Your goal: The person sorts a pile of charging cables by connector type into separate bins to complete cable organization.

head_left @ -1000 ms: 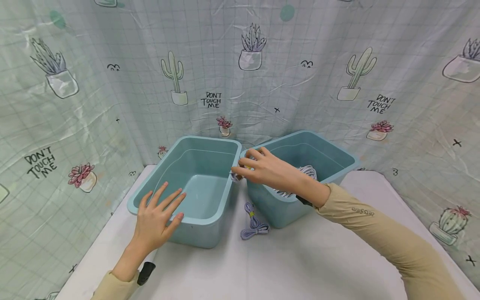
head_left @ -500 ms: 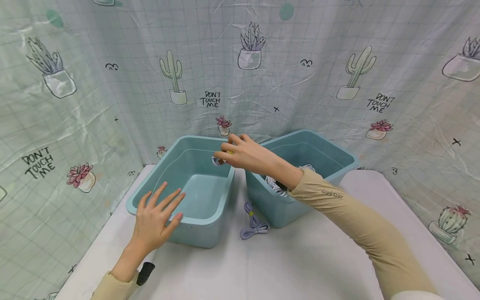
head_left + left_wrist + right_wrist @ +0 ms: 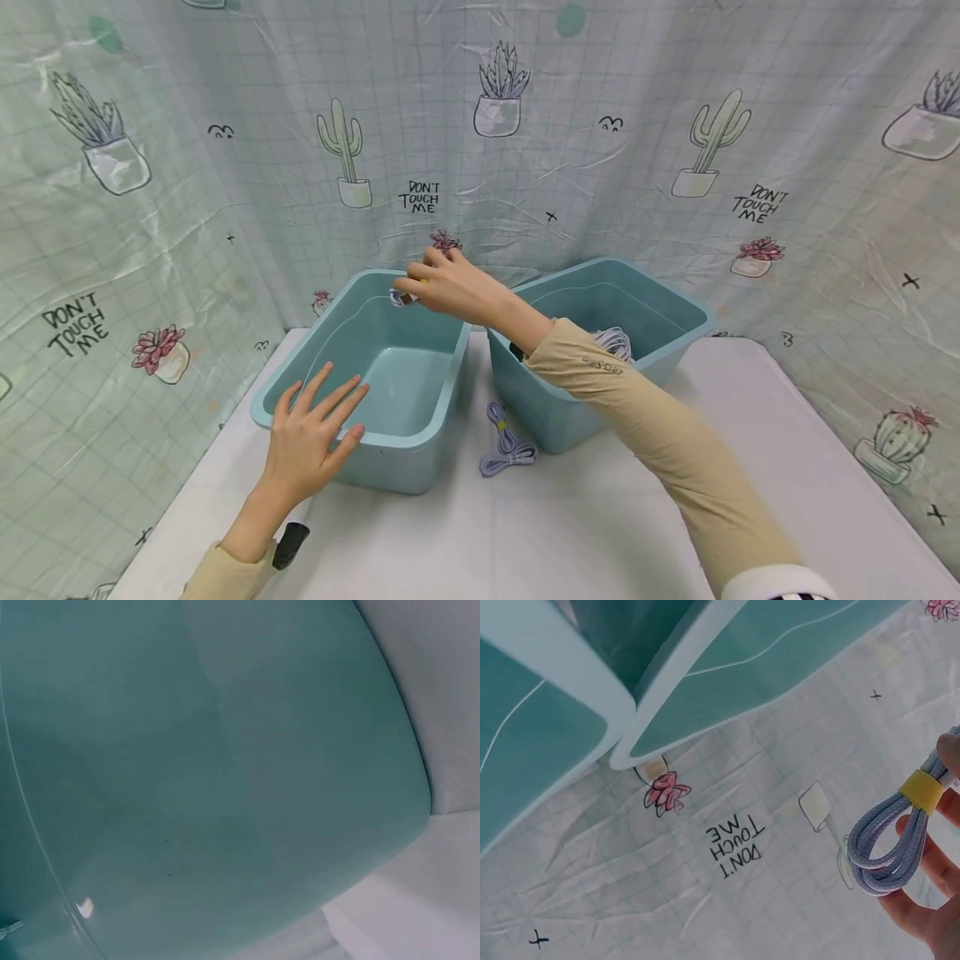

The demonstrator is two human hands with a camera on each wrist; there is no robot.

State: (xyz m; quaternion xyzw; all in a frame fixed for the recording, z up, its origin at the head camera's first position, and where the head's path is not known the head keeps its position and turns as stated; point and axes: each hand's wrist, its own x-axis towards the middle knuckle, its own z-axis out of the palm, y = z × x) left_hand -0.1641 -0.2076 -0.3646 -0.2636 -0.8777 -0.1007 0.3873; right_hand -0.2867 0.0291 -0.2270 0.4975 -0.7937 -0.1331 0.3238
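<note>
My right hand (image 3: 453, 283) pinches a coiled lavender braided cable (image 3: 889, 840) over the far end of the left teal bin (image 3: 442, 417). A yellow band (image 3: 921, 791) wraps the coil, as the right wrist view shows up close. In the head view only a bit of the coil and a dark connector end show past my fingers. My left hand (image 3: 307, 442) lies spread, fingers straight, across the near left rim of that bin. The left wrist view shows just the teal bin wall (image 3: 225, 787), with no hand in sight.
A second teal bin (image 3: 562, 408) stands to the right, with white coiled cables (image 3: 615, 342) inside, partly hidden by my right sleeve. Two bundled lavender cables (image 3: 508, 458) lie on the white table (image 3: 585, 517) between the bins. A cactus-print curtain (image 3: 600, 183) hangs behind.
My right hand has moved left and away from me with the cable, from the right bin's left rim to over the left bin's far end. My left hand stays on the rim.
</note>
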